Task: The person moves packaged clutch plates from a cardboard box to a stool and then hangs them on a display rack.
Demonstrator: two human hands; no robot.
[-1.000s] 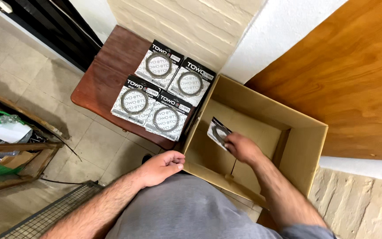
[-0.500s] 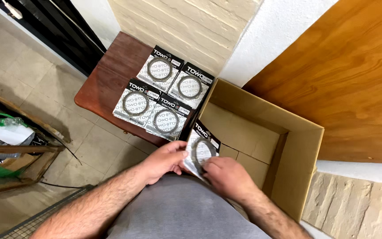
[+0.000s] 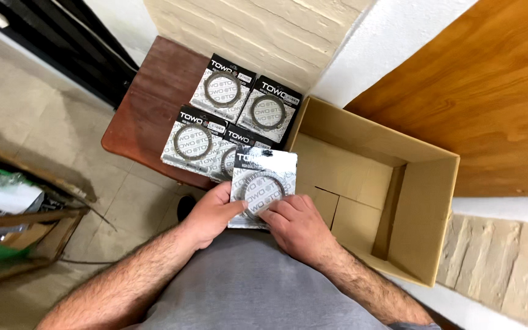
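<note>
Both hands hold one flat black-and-white packet point(image 3: 263, 183) with a grey ring showing through its front, just above my lap. My left hand point(image 3: 212, 214) grips its left edge with the thumb on the front. My right hand point(image 3: 297, 223) holds its lower right corner, fingers resting on the ring. The packet hovers over the near left corner of an open cardboard box point(image 3: 426, 183). Several matching ring packets point(image 3: 230, 116) lie side by side on a small dark wooden table point(image 3: 148, 104), and the held packet overlaps the nearest one.
The box's floor shows bare cardboard. A wooden door or panel point(image 3: 490, 91) stands at the right, and a pale brick wall point(image 3: 264, 30) rises behind the table. A wooden crate with green and white items point(image 3: 7, 214) sits on the tiled floor at left.
My right hand has lifted a packet out of the box and brought it leftward. My left hand has come up and taken hold of its other side.
</note>
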